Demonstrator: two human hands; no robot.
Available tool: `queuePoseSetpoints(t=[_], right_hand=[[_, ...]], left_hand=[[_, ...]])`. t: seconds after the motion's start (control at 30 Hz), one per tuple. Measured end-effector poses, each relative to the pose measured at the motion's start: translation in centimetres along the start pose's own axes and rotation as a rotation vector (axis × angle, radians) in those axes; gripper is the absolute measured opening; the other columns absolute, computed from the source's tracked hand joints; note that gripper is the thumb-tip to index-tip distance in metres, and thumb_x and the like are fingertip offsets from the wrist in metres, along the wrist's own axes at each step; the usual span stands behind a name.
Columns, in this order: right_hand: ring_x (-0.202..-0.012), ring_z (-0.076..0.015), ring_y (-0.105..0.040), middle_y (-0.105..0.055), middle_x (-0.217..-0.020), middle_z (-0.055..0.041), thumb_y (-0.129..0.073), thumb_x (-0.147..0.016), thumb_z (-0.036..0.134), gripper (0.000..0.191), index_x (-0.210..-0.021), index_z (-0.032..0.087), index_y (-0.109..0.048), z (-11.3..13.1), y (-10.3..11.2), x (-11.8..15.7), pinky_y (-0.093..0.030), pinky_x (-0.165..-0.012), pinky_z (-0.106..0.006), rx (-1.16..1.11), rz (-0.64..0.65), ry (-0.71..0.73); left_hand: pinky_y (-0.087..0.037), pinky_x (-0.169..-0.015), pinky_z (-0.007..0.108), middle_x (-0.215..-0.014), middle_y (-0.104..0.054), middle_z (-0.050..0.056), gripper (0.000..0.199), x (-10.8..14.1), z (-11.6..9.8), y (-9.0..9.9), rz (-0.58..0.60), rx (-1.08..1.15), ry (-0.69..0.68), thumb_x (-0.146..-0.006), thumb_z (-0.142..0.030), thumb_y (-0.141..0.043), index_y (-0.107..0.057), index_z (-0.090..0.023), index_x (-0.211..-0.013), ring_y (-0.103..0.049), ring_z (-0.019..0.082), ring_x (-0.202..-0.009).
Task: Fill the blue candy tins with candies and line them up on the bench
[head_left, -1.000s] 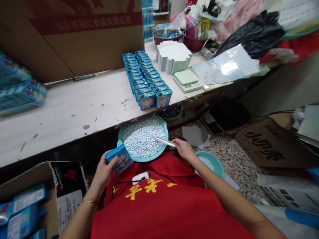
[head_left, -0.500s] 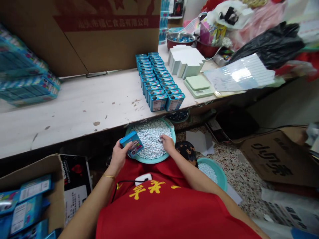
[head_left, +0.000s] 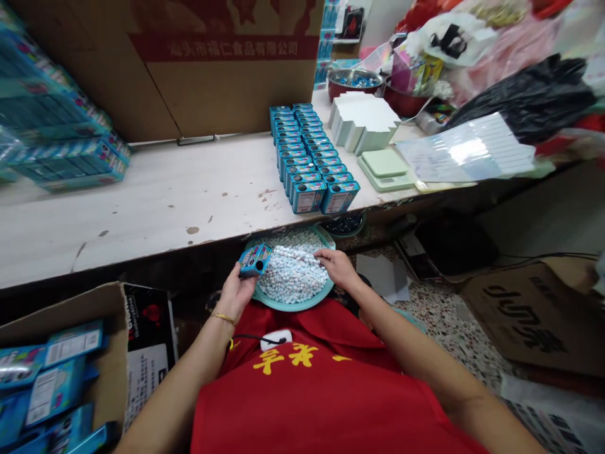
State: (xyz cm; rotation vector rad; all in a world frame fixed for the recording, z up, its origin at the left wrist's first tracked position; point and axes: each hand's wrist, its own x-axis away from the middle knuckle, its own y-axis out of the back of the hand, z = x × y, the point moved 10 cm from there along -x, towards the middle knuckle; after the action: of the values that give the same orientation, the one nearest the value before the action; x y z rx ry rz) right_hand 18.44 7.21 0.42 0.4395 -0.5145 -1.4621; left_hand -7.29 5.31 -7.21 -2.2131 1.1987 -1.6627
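Blue tin point(head_left: 252, 261) pinched in left grip point(head_left: 239, 287), thumb and fingers on its near side, tilted so one end, with a dark round spot, faces right; hole or print, can't tell. Right grip point(head_left: 338, 266) pinches the end of a narrow scoop point(head_left: 299, 256), mostly hidden under a heaped strip of pellets. Changed: a second ago scoop showed bare metal, half a second ago right fingers were down in the pellets and scoop out of sight; now it carries a load. Tin has turned its spotted end toward it over the same span. Reads as scooping done, pellets not yet in the tin.

Tin sits just left of the loaded scoop, near its tip, small gap apparent, over the left side of the bowl point(head_left: 295, 307); rim contact unclear. White pellets point(head_left: 293, 284) fill the bowl below both grips, close against the red apron point(head_left: 302, 403).

Further out: two rows of upright tins point(head_left: 309, 151) at the front of the bench point(head_left: 227, 189), pale green scale point(head_left: 385, 169) right of them. Open carton point(head_left: 106, 353) lower left, more blue packs point(head_left: 54, 388) inside.
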Motion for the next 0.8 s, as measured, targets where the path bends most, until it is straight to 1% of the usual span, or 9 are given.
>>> queuePoseSetpoints(t=[0.1,0.23,0.3,0.4,0.5,0.63,0.7,0.73,0.8], right_hand=[[-0.073,-0.0144,-0.060,-0.068,-0.081,-0.0027,-0.048,-0.075,0.015,0.024,-0.086,0.018,-0.069,2.1,-0.6,-0.1,-0.045,-0.070,-0.024,0.100,0.096,0.044],[-0.084,-0.0149,-0.061,-0.069,-0.091,-0.0021,-0.047,-0.077,0.016,0.027,-0.092,0.021,-0.070,3.6,-1.4,-0.6,-0.044,-0.076,-0.023,0.314,0.194,0.049],[-0.091,-0.0168,-0.060,-0.069,-0.095,-0.0028,-0.046,-0.077,0.015,0.030,-0.095,0.022,-0.070,4.3,-1.6,-0.9,-0.043,-0.079,-0.024,0.443,0.247,0.039],[-0.097,-0.0213,-0.059,-0.068,-0.101,-0.0050,-0.044,-0.076,0.015,0.034,-0.097,0.025,-0.069,6.3,-1.3,-1.4,-0.043,-0.080,-0.029,0.629,0.292,0.043],[-0.095,-0.0247,-0.060,-0.067,-0.100,-0.0082,-0.045,-0.074,0.016,0.034,-0.095,0.026,-0.070,8.5,-1.4,-1.9,-0.045,-0.075,-0.033,0.762,0.328,0.054],[-0.093,-0.0240,-0.060,-0.067,-0.100,-0.0101,-0.044,-0.073,0.015,0.035,-0.099,0.023,-0.068,10.7,-1.8,-2.7,-0.046,-0.074,-0.033,0.835,0.356,0.106],[-0.093,-0.0229,-0.060,-0.066,-0.100,-0.0098,-0.045,-0.074,0.014,0.036,-0.100,0.023,-0.067,11.4,-1.8,-3.1,-0.045,-0.075,-0.032,0.865,0.349,0.148],[-0.093,-0.0224,-0.060,-0.066,-0.100,-0.0096,-0.045,-0.074,0.015,0.035,-0.100,0.023,-0.067,11.6,-1.6,-3.2,-0.045,-0.076,-0.032,0.881,0.347,0.169],[-0.092,-0.0219,-0.060,-0.067,-0.099,-0.0090,-0.046,-0.074,0.015,0.034,-0.098,0.024,-0.068,12.0,-1.4,-3.4,-0.045,-0.076,-0.031,0.915,0.358,0.214]], left_hand=[[-0.056,-0.066,0.031,-0.081,-0.066,0.006,0.020,-0.3,0.8,-0.9,0.025,0.031,0.006,-0.089,-0.023,-0.040,-0.055,-0.011,-0.096,-0.064,0.015,-0.073],[-0.056,-0.068,0.031,-0.079,-0.066,0.005,0.018,-0.3,1.7,-1.7,0.035,0.043,0.004,-0.088,-0.022,-0.041,-0.055,-0.012,-0.093,-0.064,0.015,-0.073],[-0.056,-0.069,0.033,-0.079,-0.066,0.005,0.015,-0.2,1.9,-1.9,0.047,0.034,-0.009,-0.087,-0.019,-0.043,-0.055,-0.012,-0.092,-0.064,0.015,-0.074],[-0.055,-0.071,0.035,-0.081,-0.067,0.006,0.013,0.1,1.9,-2.3,0.101,0.006,-0.029,-0.084,-0.014,-0.046,-0.056,-0.012,-0.092,-0.064,0.016,-0.076],[-0.054,-0.069,0.035,-0.079,-0.066,0.006,0.012,0.2,2.2,-2.2,0.120,-0.038,0.005,-0.081,-0.013,-0.049,-0.057,-0.013,-0.089,-0.064,0.017,-0.075],[-0.052,-0.060,0.027,-0.074,-0.065,0.005,0.006,0.2,2.9,-1.2,0.078,-0.094,0.088,-0.077,-0.013,-0.054,-0.056,-0.013,-0.083,-0.061,0.014,-0.065],[-0.051,-0.062,0.027,-0.079,-0.065,0.005,0.014,0.2,2.7,-1.1,0.113,-0.145,0.090,-0.074,-0.010,-0.057,-0.056,-0.015,-0.087,-0.062,0.014,-0.068],[-0.052,-0.065,0.028,-0.084,-0.065,0.005,0.022,0.2,2.4,-1.2,0.155,-0.186,0.074,-0.072,-0.007,-0.058,-0.055,-0.017,-0.091,-0.063,0.014,-0.071],[-0.052,-0.070,0.031,-0.094,-0.064,0.002,0.040,0.4,1.6,-1.8,0.275,-0.313,0.032,-0.066,-0.004,-0.062,-0.052,-0.023,-0.100,-0.063,0.014,-0.077]])
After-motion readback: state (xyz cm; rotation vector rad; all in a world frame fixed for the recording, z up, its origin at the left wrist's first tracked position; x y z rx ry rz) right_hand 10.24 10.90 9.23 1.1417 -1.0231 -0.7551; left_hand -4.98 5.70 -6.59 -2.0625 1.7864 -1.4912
